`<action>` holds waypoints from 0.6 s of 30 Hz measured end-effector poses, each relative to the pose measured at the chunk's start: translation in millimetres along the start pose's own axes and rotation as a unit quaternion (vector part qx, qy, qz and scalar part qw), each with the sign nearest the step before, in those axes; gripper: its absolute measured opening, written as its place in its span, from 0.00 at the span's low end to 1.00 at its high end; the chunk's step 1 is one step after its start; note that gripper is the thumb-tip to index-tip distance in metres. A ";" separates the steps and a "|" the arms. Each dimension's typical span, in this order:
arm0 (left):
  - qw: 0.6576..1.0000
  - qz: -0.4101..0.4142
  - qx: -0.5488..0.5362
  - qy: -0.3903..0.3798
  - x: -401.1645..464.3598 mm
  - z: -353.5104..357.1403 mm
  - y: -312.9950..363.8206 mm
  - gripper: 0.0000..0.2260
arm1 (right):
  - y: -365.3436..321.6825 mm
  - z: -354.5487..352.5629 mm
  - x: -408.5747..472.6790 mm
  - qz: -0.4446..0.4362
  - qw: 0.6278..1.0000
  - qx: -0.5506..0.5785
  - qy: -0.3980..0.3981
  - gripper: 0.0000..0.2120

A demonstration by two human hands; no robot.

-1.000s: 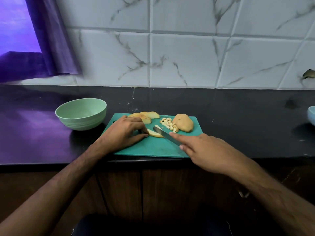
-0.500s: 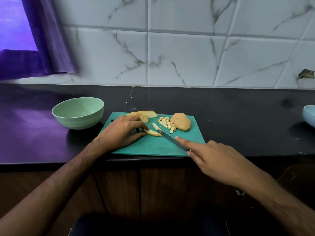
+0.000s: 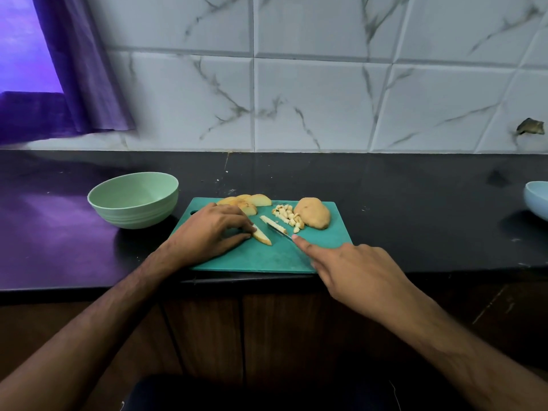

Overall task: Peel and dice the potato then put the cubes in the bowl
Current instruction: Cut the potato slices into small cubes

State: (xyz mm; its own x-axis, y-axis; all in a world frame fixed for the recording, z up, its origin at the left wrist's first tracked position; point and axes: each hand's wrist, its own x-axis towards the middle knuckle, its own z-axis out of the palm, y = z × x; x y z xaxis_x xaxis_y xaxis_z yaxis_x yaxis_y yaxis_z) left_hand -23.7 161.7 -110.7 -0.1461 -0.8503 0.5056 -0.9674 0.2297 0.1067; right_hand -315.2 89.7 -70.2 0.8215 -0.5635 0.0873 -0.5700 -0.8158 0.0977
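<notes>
A teal cutting board (image 3: 320,250) was laid at the near edge of the dark table (image 3: 415,209), below a marbled tile wall (image 3: 311,99). A potato slice (image 3: 262,236) was held down on the board by the left hand (image 3: 212,229), its fingertips curled onto the slice's left end. A knife (image 3: 281,232) was gripped by the right hand (image 3: 353,268), the index finger stretched along the spine of the blade and the handle hidden under the palm. A thin potato strip (image 3: 272,224) was seen lying against the blade, just right of the held slice and apart from it. A small heap of potato cubes (image 3: 289,218) was gathered further back on the board, touching a larger potato piece (image 3: 312,217) on its right. More potato slices (image 3: 249,201) were stacked at the board's far edge, partly behind the left hand. A pale green bowl (image 3: 133,198) was stood on the table just left of the board, with no cubes visible inside it. A light blue bowl (image 3: 537,198) was cut off by the right frame edge, well apart from the board. A purple curtain (image 3: 77,69) was hung at the upper left.
</notes>
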 end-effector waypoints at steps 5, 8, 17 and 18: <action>1.000 0.003 0.017 0.025 -1.1 0.8 2.0 0.15 | -5.6 -6.2 7.9 0.000 0.991 0.134 -0.025 0.24; 0.999 0.006 0.014 0.031 -1.0 2.0 0.6 0.15 | -14.0 -7.4 11.1 -0.008 0.992 0.124 -0.020 0.24; 1.000 0.012 0.020 0.018 1.5 2.3 -0.5 0.17 | -28.6 -8.4 21.8 -0.002 0.994 0.100 -0.043 0.24; 1.000 0.010 0.020 0.017 1.9 2.2 -0.4 0.17 | -30.7 -9.4 22.5 -0.002 0.994 0.101 -0.045 0.24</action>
State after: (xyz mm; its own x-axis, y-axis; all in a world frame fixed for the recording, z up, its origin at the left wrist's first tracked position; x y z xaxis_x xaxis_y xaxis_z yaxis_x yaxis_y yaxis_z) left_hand -24.0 158.9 -111.7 -0.1590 -0.8294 0.5356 -0.9718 0.2271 0.0632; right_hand -279.4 103.3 -62.0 0.8267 -0.5626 -0.0035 -0.5599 -0.8220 -0.1046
